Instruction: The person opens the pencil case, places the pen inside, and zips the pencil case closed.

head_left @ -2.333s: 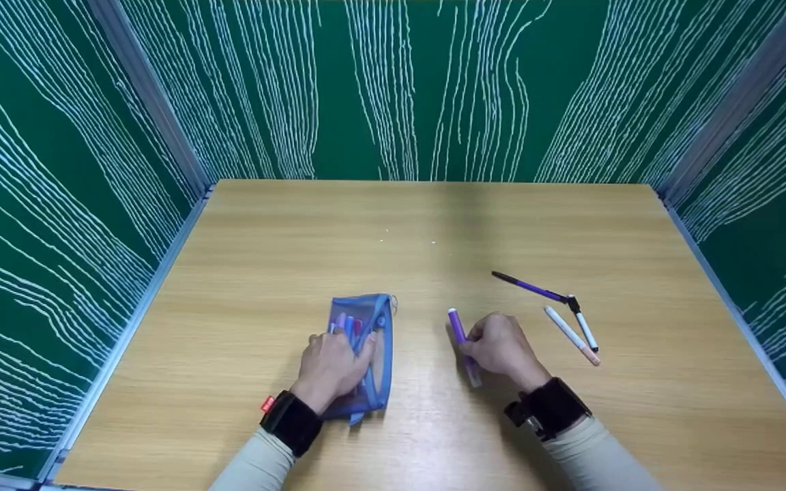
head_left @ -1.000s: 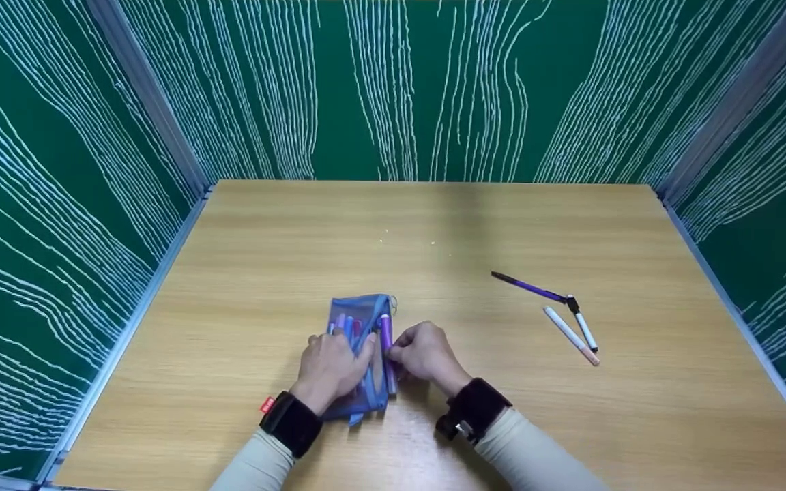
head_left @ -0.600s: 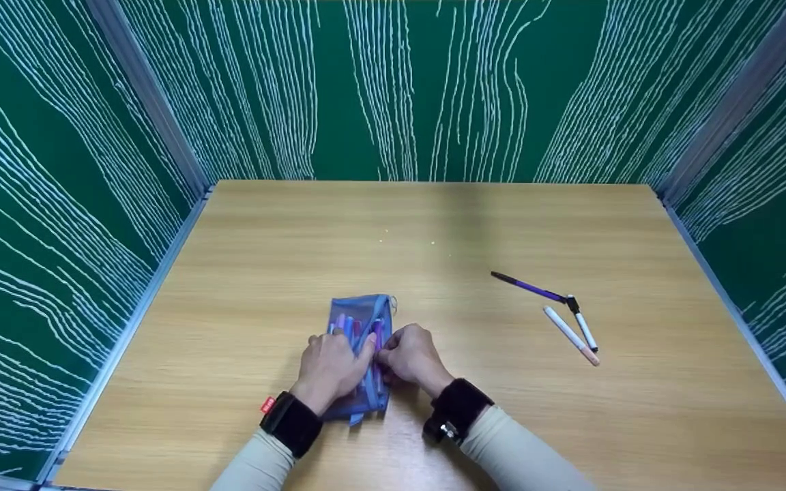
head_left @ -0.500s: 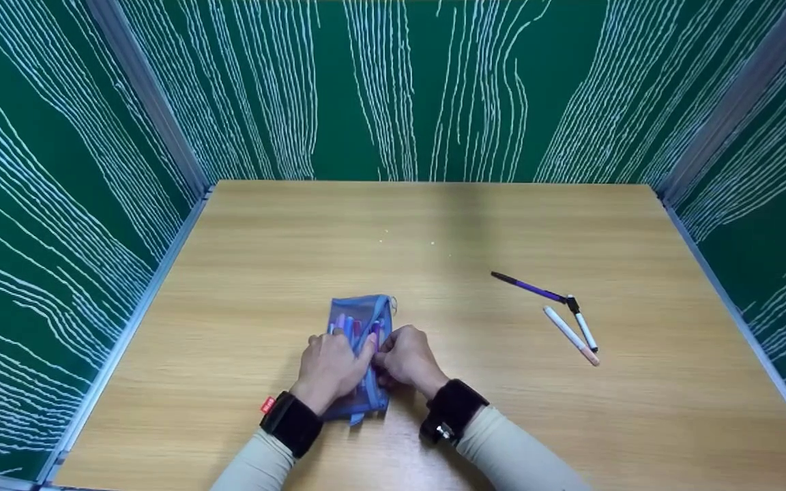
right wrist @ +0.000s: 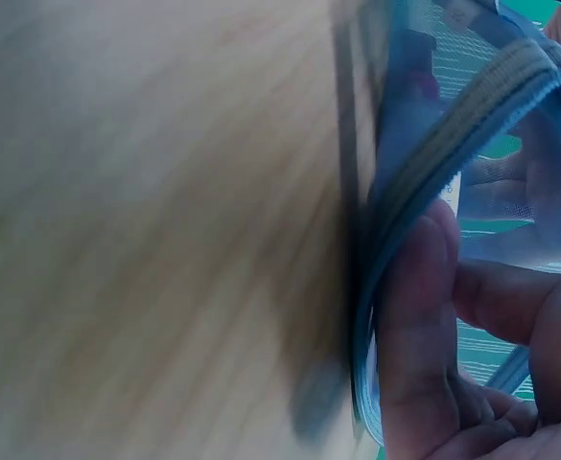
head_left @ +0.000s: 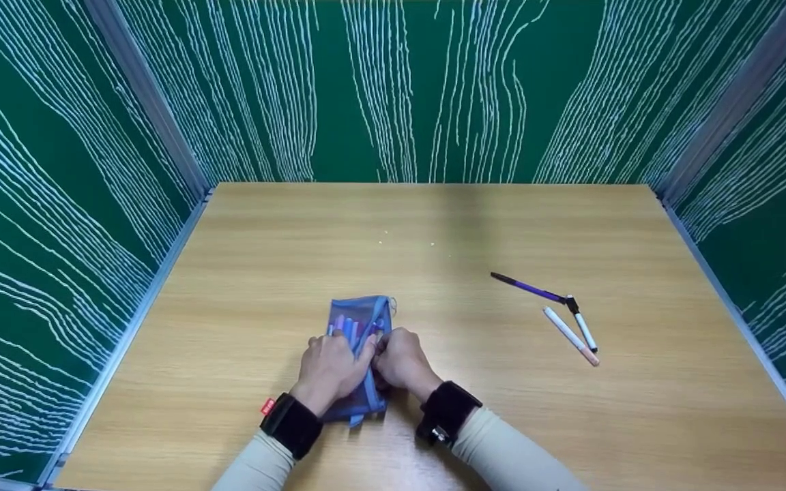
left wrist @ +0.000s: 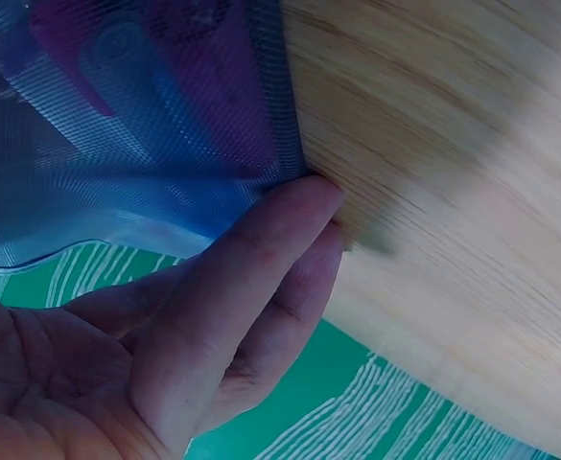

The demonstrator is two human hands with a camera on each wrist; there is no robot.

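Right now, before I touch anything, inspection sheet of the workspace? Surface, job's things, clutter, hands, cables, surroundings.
Surface: wood-look table, a few tiny specks past the pouch.
Job's things: blue mesh pouch, lying flat, several pens inside.
Clutter: three loose pens right of the pouch: purple pen, black-and-white pen, peach-ended pen.
Left hand: grips the pouch.
Right hand: fingers inside the pouch's open edge; whether they hold a pen, cannot tell.
Cables: nothing seen.
Surroundings: green panels with wavy white lines, grey posts at the back corners.
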